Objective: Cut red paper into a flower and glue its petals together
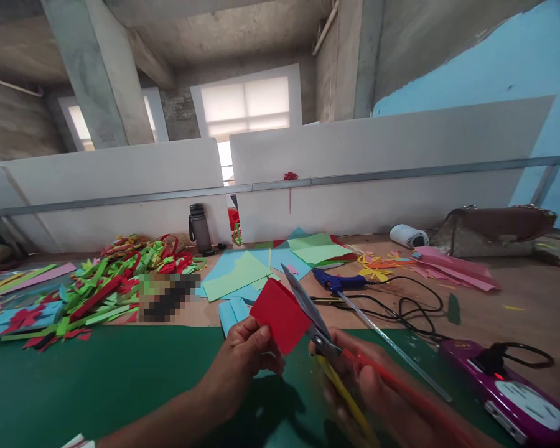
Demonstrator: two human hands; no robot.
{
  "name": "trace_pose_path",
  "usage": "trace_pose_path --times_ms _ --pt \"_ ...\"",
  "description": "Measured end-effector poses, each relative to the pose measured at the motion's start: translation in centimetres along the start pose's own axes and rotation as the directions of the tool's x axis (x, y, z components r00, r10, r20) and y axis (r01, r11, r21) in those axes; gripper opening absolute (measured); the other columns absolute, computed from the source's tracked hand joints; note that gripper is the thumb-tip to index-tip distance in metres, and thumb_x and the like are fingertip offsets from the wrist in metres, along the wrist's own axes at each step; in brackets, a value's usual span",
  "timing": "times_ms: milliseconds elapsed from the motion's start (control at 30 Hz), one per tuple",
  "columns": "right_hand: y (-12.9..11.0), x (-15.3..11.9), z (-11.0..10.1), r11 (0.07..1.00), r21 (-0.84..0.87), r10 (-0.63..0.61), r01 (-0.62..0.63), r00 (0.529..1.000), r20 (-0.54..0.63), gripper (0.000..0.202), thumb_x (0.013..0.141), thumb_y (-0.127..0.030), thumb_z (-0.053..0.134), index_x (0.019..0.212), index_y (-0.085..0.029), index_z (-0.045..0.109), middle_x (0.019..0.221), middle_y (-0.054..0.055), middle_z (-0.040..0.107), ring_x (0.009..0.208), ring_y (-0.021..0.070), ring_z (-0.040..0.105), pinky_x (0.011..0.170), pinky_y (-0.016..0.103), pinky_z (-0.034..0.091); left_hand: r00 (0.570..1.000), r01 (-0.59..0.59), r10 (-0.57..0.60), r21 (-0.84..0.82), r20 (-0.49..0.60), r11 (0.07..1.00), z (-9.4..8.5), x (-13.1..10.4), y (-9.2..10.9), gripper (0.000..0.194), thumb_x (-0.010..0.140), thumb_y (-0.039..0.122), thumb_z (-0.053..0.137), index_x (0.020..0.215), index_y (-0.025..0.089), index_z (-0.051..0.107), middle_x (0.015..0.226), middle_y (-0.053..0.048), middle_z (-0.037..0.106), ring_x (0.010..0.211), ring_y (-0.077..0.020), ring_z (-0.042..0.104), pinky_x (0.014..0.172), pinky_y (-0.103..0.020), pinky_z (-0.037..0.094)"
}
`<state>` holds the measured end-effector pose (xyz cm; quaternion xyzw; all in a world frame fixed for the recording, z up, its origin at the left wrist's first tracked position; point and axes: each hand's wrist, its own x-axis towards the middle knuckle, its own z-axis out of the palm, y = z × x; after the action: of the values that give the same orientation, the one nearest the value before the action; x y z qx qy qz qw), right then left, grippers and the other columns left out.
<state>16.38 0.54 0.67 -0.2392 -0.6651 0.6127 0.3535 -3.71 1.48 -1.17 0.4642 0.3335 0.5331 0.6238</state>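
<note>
Between thumb and fingers, my left hand (242, 364) pinches a red paper square (281, 316) by its lower left side. My right hand (368, 379) is wrapped round a pair of scissors (318, 336) with one red and one yellow handle. The scissor blades point up and to the left, at the right edge of the red paper. Both hands are above the green mat (135, 379). Just behind my left hand lies a light blue paper piece (232, 312).
A blue glue gun (340, 281) with a black cable lies behind the scissors. At right is a purple power strip (508, 392). Green and red paper strips (107, 286) are heaped at left, near a dark bottle (199, 229). A bag (494, 230) rests at the back right.
</note>
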Motion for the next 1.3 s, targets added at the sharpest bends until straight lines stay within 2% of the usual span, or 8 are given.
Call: trace_pose_path --times_ms 67,167,400,633,833,1000,1167,1300 --pt "-1.4 -0.6 0.6 1.000 0.000 0.026 -0.026 0.998 -0.063 0.048 0.074 -0.069 0.044 0.091 -0.026 0.052 0.070 -0.001 0.047 0.055 0.0100 0.041 0.053 0.023 0.040 1.000 0.005 -0.005 -0.003 0.002 1.000 0.1 0.0 0.1 0.026 0.076 0.042 0.061 0.081 0.017 0.059 0.071 -0.005 0.060 0.061 -0.0147 0.054 0.060 -0.028 0.043" --pt "-2.3 -1.0 1.1 0.999 0.008 0.044 -0.043 0.996 -0.078 0.050 0.075 -0.067 0.046 0.096 -0.023 0.056 0.068 -0.001 0.045 0.054 0.0098 0.040 0.052 0.023 0.041 1.000 0.016 -0.016 -0.005 0.009 1.000 0.2 0.0 0.2 0.026 0.075 0.043 0.061 0.081 0.018 0.059 0.073 -0.005 0.060 0.061 -0.0149 0.054 0.061 -0.027 0.043" --pt "-1.8 -0.8 0.9 0.997 0.055 0.054 -0.048 0.993 -0.107 0.049 0.077 -0.064 0.048 0.097 -0.022 0.060 0.058 -0.003 0.045 0.041 0.0081 0.034 0.042 0.022 0.037 1.000 0.017 -0.017 -0.003 -0.002 1.000 0.0 0.1 -0.1 0.025 0.076 0.041 0.061 0.079 0.017 0.059 0.070 -0.004 0.059 0.059 -0.0140 0.054 0.059 -0.026 0.042" --pt "-2.6 -1.1 1.3 0.991 0.055 0.129 -0.122 0.979 -0.159 0.053 0.072 -0.069 0.051 0.096 -0.022 0.058 0.059 -0.004 0.043 0.048 0.0069 0.034 0.046 0.017 0.036 1.000 0.008 -0.007 -0.043 0.016 0.999 -0.1 0.3 -0.4 0.021 0.079 0.037 0.058 0.080 0.016 0.058 0.069 -0.005 0.059 0.059 -0.0139 0.054 0.058 -0.026 0.043" --pt "-1.0 -1.0 0.9 0.974 0.149 0.190 -0.168 0.971 -0.146 0.042 0.074 -0.061 0.055 0.097 -0.026 0.059 0.052 -0.007 0.037 0.039 0.0061 0.033 0.040 0.018 0.036 1.000 0.008 -0.008 -0.019 0.020 1.000 -0.2 0.5 -0.6 0.024 0.078 0.040 0.059 0.081 0.017 0.059 0.069 -0.004 0.059 0.060 -0.0142 0.054 0.059 -0.027 0.043" --pt "0.3 -0.9 0.6 0.972 0.179 0.175 -0.149 0.975 -0.136 0.049 0.073 -0.063 0.056 0.105 -0.026 0.055 0.052 -0.008 0.037 0.038 0.0051 0.032 0.038 0.016 0.034 1.000 0.027 -0.027 -0.014 0.008 1.000 -0.1 0.5 -0.3 0.029 0.075 0.043 0.062 0.080 0.016 0.056 0.067 -0.003 0.059 0.059 -0.0139 0.053 0.059 -0.027 0.043" --pt "0.8 -0.7 0.8 0.983 0.161 0.113 -0.092 0.986 -0.123 0.041 0.073 -0.061 0.057 0.093 -0.025 0.058 0.046 -0.009 0.028 0.036 0.0056 0.029 0.036 0.017 0.029 1.000 0.001 -0.001 0.004 0.002 1.000 -0.2 0.5 -0.6 0.024 0.079 0.039 0.058 0.082 0.014 0.056 0.070 -0.004 0.059 0.061 -0.0133 0.054 0.059 -0.026 0.043" --pt "0.8 -0.4 0.5 0.996 0.077 -0.030 0.047 0.977 -0.209 0.040 0.073 -0.061 0.055 0.089 -0.025 0.057 0.047 -0.008 0.033 0.037 0.0072 0.034 0.036 0.018 0.031 1.000 -0.011 0.011 0.034 0.004 0.999 -0.6 0.9 -0.8 0.023 0.081 0.037 0.055 0.081 0.014 0.057 0.069 -0.004 0.059 0.059 -0.0123 0.055 0.058 -0.025 0.044"
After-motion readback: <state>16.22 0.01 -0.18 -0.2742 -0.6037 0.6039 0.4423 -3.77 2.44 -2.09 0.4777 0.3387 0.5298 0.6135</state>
